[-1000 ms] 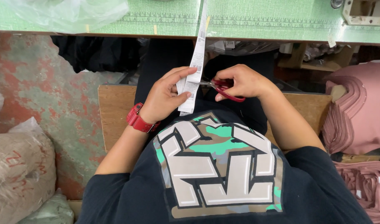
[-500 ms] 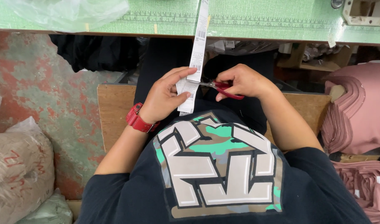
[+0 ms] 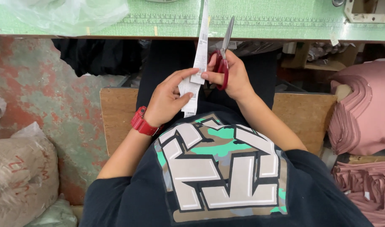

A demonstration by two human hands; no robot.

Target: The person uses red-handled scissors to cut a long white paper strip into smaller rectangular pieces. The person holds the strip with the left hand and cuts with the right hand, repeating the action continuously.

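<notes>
Green worktop [image 3: 285, 25] along the top, printed ruler on its edge. Stacks of pink fabric [image 3: 365, 122] off to the right. Hanging from the worktop to the lap, a long white label strip [image 3: 199, 54]: thin, light, limp, probably easy to crease or tear, best pinched flat near its lower end. Left hand [image 3: 169, 101] pinching that lower end, fingers closed on it. Right hand [image 3: 232, 77] clenched around red-handled scissors [image 3: 224, 50], blades together, pointing up, thumb touching the strip.

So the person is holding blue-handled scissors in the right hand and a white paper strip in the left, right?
Not quite: the head view shows the scissors have red handles, not blue. The rest holds: the right hand holds them and the left hand holds the white paper strip.
</notes>
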